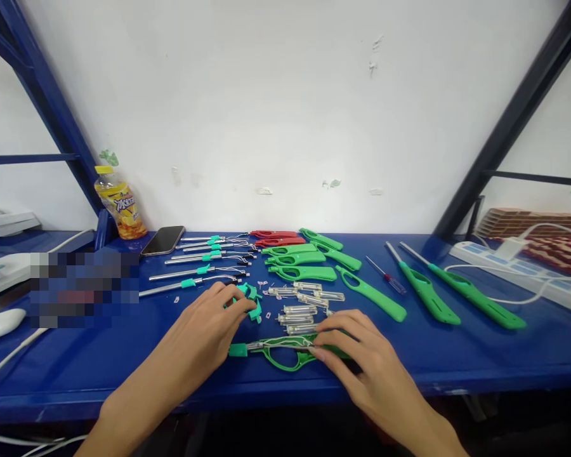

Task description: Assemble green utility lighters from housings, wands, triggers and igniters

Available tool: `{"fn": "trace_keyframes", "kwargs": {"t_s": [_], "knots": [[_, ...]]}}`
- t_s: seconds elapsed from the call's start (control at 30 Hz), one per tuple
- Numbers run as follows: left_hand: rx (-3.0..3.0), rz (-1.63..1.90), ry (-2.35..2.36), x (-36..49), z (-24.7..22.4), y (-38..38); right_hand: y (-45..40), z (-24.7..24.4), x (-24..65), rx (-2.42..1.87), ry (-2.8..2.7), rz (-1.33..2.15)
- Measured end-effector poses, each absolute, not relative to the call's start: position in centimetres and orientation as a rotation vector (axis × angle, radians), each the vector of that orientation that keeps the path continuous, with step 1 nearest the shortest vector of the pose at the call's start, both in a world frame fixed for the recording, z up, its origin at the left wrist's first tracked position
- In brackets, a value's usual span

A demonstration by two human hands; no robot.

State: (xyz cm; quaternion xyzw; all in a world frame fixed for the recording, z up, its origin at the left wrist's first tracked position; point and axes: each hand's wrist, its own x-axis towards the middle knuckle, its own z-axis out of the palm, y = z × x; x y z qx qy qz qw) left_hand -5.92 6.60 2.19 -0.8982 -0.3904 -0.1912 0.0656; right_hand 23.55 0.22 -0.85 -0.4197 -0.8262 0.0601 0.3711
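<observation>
A green lighter shell (285,360) lies open near the front edge of the blue table, with a teal-collared metal tube (238,350) and white wires at its left end. My right hand (356,352) has its fingertips pressed together on the wires and the shell, covering its right part. At a small pile of teal plastic pieces (255,304), my left hand (214,320) has its fingers bent and its fingertips close together; what they hold is hidden. Clear fuel tanks (301,311) lie in a cluster between and beyond the hands.
Metal tubes with wires (181,273), a phone (163,241) and a bottle (120,203) are at the left. Beyond the tanks lie green shells (374,293) and red shells (280,242). Farther right are a screwdriver (394,282), two long lighters (485,301) and a power strip (528,273).
</observation>
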Motion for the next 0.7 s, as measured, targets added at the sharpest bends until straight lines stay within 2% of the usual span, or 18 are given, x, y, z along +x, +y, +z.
{"fn": "trace_keyframes", "kwargs": {"t_s": [0.4,0.7], "knots": [[-2.855,-0.563,-1.097,-5.5,2.1,8.3,0.3,-0.9,23.6,-1.088,-2.131,0.087],[-2.805,-0.791,-1.123,-4.5,2.9,6.9,0.2,-0.9,23.5,-1.102,-2.136,0.124]]}}
